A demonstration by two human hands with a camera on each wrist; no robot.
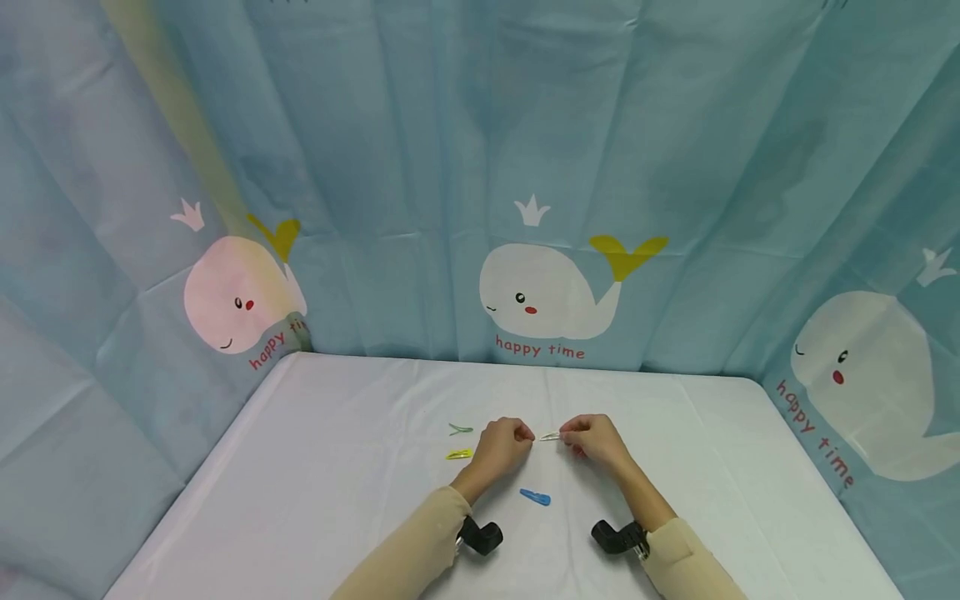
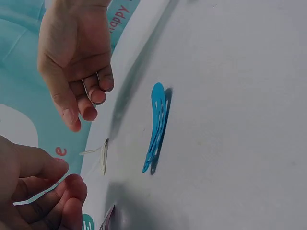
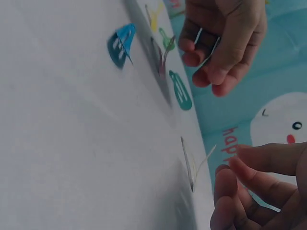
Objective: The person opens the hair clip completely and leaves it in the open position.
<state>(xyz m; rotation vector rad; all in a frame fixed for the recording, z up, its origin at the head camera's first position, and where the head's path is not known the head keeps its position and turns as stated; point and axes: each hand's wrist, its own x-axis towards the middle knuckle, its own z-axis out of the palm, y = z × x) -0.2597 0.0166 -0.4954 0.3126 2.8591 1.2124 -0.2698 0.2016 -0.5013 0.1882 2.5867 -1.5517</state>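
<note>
My left hand (image 1: 501, 448) hovers over the middle of the table, its fingers loosely bent with nothing between them. Facing it, my right hand (image 1: 594, 439) has its fingertips right beside an opened white hair clip (image 1: 550, 437). That clip rests on the cloth, apart from the right fingers in the left wrist view. Nearer the body lies a blue hair clip (image 2: 157, 124). In the right wrist view, a dark green hair clip (image 3: 181, 91) and an opened purplish hair clip (image 3: 163, 61) lie below the left hand; the head view hides both behind it.
To the left of the left hand lie a yellow hair clip (image 1: 459, 454) and an opened light green one (image 1: 461, 429). A white cloth covers the table (image 1: 315, 483). Blue whale-print curtain (image 1: 420, 183) hangs behind it. Black wrist mounts (image 1: 482, 536) sit on both forearms.
</note>
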